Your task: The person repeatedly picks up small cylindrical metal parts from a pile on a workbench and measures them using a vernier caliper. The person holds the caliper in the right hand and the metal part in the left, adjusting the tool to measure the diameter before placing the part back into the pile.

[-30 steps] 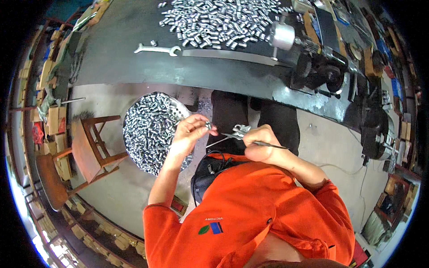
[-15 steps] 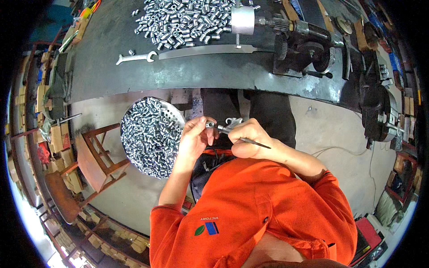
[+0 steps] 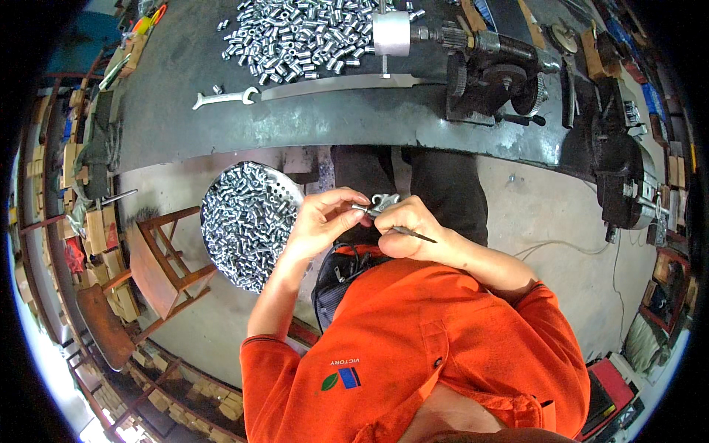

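My left hand (image 3: pixel 325 220) pinches a small shiny metal sleeve (image 3: pixel 360 208) between thumb and fingertips, which cover most of it. Close beside it, my right hand (image 3: pixel 410 227) is closed round a slim dark tool (image 3: pixel 415 235). One thin, pointed end of the tool sticks out on the right below that hand; its other end is hidden near the sleeve. A shiny, curved metal piece (image 3: pixel 384 200) shows just beyond my right fingers; whether they hold it I cannot tell. Left of my left hand is a round perforated metal pan (image 3: pixel 290 190) heaped with similar sleeves (image 3: pixel 247 225).
Ahead runs a dark workbench (image 3: pixel 295 122) with a heap of metal sleeves (image 3: pixel 303 37), an open-ended wrench (image 3: pixel 225 97) and a geared machine (image 3: pixel 502 74). A vise (image 3: pixel 628 181) stands at the right. A brown wooden stool (image 3: pixel 159 266) is at the left; shelving lines both sides.
My left hand has turned and its fingers have closed over the sleeve, whose open end showed before. The right hand keeps its grip on the tool, whose visible tip has shifted slightly left.
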Action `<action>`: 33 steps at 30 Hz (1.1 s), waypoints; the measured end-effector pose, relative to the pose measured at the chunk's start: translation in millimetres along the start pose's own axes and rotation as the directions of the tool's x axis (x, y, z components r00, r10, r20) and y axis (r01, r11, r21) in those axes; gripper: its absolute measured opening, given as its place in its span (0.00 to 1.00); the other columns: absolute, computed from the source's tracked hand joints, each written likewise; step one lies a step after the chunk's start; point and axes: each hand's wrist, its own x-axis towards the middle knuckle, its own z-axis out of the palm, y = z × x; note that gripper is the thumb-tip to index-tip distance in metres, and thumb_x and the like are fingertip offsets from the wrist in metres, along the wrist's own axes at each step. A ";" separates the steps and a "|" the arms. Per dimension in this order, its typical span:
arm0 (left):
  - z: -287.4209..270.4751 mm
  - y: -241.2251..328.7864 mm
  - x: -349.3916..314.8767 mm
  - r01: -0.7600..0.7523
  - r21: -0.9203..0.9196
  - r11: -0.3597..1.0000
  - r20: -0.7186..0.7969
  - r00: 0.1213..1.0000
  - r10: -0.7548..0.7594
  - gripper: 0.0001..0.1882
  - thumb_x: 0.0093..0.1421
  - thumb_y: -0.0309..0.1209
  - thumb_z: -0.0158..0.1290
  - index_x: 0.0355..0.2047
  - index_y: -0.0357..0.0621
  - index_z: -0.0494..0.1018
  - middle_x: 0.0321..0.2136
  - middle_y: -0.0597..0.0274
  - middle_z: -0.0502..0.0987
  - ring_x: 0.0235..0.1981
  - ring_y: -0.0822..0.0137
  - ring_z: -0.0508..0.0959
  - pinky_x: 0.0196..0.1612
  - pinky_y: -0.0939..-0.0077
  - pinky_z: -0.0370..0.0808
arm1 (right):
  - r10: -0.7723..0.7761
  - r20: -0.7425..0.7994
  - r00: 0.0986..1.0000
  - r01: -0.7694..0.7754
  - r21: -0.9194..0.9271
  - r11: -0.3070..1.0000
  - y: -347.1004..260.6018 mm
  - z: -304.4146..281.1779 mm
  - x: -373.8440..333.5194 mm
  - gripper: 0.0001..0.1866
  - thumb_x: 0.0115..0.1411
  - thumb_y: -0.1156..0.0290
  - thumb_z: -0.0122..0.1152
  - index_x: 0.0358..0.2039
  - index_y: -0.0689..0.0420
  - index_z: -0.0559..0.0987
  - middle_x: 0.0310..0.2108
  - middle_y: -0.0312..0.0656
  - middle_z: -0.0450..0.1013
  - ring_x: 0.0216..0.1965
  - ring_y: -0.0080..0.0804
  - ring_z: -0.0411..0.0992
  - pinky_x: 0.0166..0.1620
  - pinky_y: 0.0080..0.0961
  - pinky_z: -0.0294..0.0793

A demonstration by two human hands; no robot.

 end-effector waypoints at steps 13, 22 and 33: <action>-19.0 -7.7 6.6 -0.056 0.818 0.572 -0.240 0.872 0.427 0.09 0.41 0.17 0.54 0.26 0.36 0.74 0.18 0.65 0.68 0.16 0.77 0.67 0.19 0.83 0.64 | -0.220 -0.168 0.961 0.213 -0.054 0.975 -43.0 -28.1 -4.3 0.15 0.35 0.76 0.54 0.09 0.57 0.55 0.10 0.38 0.50 0.10 0.35 0.53 0.15 0.30 0.49; -8.8 -4.1 9.2 -0.180 0.851 0.493 -0.117 0.851 0.512 0.11 0.36 0.17 0.55 0.24 0.39 0.73 0.17 0.62 0.67 0.15 0.70 0.67 0.19 0.80 0.64 | -0.176 -0.096 0.980 0.173 -0.042 0.984 -40.5 -20.7 2.2 0.16 0.39 0.70 0.55 0.10 0.57 0.56 0.10 0.40 0.51 0.10 0.37 0.54 0.16 0.30 0.51; -31.9 7.0 48.3 -0.166 0.930 0.327 -0.014 0.875 0.484 0.10 0.43 0.27 0.56 0.29 0.42 0.76 0.18 0.56 0.72 0.16 0.61 0.73 0.22 0.67 0.69 | -0.442 -0.196 0.875 0.366 -0.329 0.870 -26.1 -26.1 -1.5 0.21 0.47 0.65 0.56 0.10 0.56 0.56 0.11 0.39 0.51 0.11 0.37 0.55 0.15 0.31 0.50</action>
